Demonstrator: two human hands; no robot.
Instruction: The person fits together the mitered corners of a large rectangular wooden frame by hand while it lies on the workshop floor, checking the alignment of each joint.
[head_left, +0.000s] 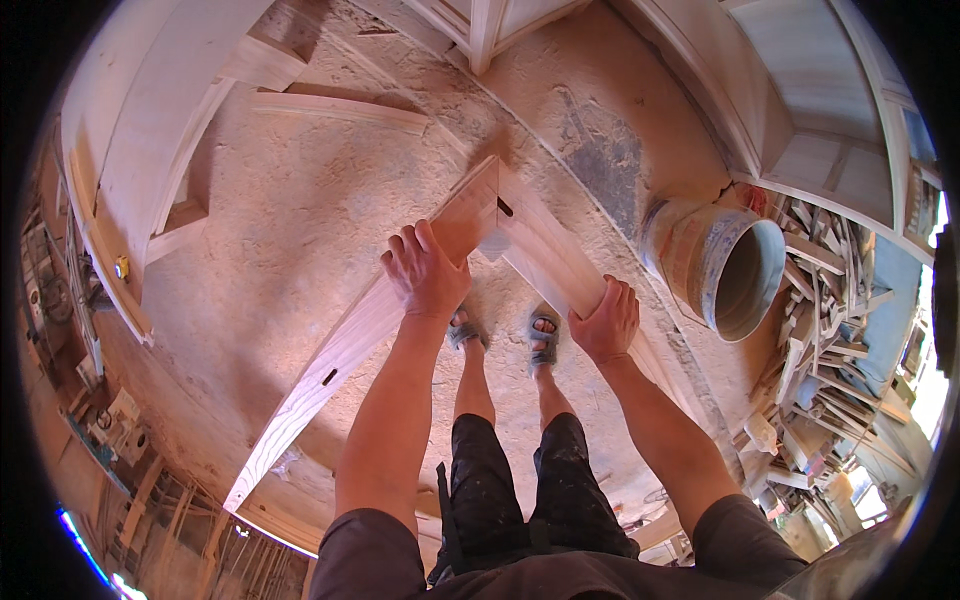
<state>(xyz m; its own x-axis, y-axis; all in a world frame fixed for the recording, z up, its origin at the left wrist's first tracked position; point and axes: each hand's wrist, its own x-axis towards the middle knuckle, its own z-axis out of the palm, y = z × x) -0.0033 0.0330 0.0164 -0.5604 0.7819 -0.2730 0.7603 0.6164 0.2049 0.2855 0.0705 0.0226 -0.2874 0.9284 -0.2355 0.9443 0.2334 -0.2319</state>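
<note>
My left hand [427, 275] is closed round the upper part of a long pale wooden board [350, 338], which slants down to the lower left and has a dark slot in its edge. My right hand [606, 322] is wrapped round a second wooden board [553, 248], sloping down to the right, with a dark slot close to its upper end. The two boards meet at an angle ahead of my hands; whether they are fastened there I cannot tell. Part of the right board is hidden behind my forearm.
A large stained bucket [745, 278] lies tipped on the right, beside piled wood offcuts [838, 330]. Wooden cabinet frames [830, 150] stand at the upper right. A curved strip [340, 108] lies on the dusty floor. A yellow tape measure [122, 267] rests on woodwork [135, 130] at left.
</note>
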